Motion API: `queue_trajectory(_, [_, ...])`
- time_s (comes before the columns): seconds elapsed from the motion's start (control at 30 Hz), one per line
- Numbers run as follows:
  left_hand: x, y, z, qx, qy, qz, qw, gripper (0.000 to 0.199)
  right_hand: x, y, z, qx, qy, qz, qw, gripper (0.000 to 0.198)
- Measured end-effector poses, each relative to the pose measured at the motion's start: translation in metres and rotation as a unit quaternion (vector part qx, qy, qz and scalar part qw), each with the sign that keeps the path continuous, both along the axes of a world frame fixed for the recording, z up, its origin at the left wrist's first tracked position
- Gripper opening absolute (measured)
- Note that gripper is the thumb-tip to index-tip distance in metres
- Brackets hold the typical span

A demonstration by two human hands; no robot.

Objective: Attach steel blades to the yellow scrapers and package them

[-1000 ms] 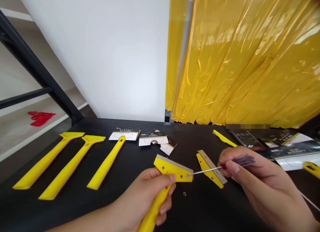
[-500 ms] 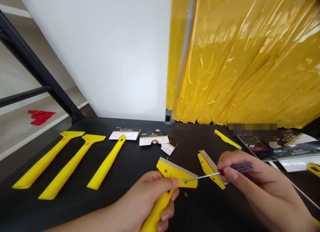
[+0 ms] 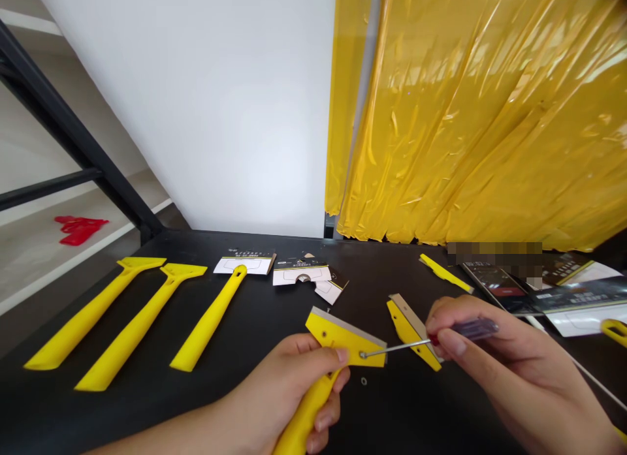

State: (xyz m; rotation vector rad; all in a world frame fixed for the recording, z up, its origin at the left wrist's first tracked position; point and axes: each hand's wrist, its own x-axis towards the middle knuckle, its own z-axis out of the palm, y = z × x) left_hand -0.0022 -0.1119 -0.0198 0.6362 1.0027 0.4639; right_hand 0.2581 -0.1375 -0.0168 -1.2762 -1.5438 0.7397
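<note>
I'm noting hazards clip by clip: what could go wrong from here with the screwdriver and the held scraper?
The screwdriver in the right hand might slip off the screw and jab the left hand, whose thumb is close by on the scraper head. The metal strip along the head's far edge looks like a blade; it could cut a finger if the head twisted. The small ring, perhaps a nut, lying loose on the table could get knocked away.

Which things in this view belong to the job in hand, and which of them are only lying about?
In the job:
yellow scraper, in the left hand's grip
screwdriver, in the right hand's grip, tip at the scraper
probably the small nut and loose blade holder

Seemingly just lying about:
smartphone
printed cards
red plastic item on the shelf
</note>
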Motion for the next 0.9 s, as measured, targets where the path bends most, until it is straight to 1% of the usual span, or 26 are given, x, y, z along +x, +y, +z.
queue_trajectory(0.1, [0.000,-0.002,0.000,0.002,-0.004,-0.005,1.000,0.030,-0.001,0.000,0.002,0.005,-0.016,0.010,1.000,0.011])
queue_trajectory(0.27, [0.001,-0.003,0.000,0.003,-0.008,0.000,1.000,0.030,-0.003,0.001,0.006,0.035,-0.055,0.034,0.997,0.010])
queue_trajectory(0.5, [0.001,-0.001,0.000,0.005,-0.013,0.004,1.000,0.033,-0.001,0.000,0.008,0.058,-0.067,0.055,0.995,0.009])
queue_trajectory(0.7, [-0.001,0.000,-0.002,0.016,-0.007,-0.010,1.000,0.033,-0.005,-0.001,0.012,0.084,-0.084,0.043,0.992,0.007])
queue_trajectory(0.9, [0.000,-0.001,-0.006,0.029,-0.012,-0.003,0.999,0.032,-0.008,0.001,0.013,0.075,-0.089,0.045,0.992,0.009])
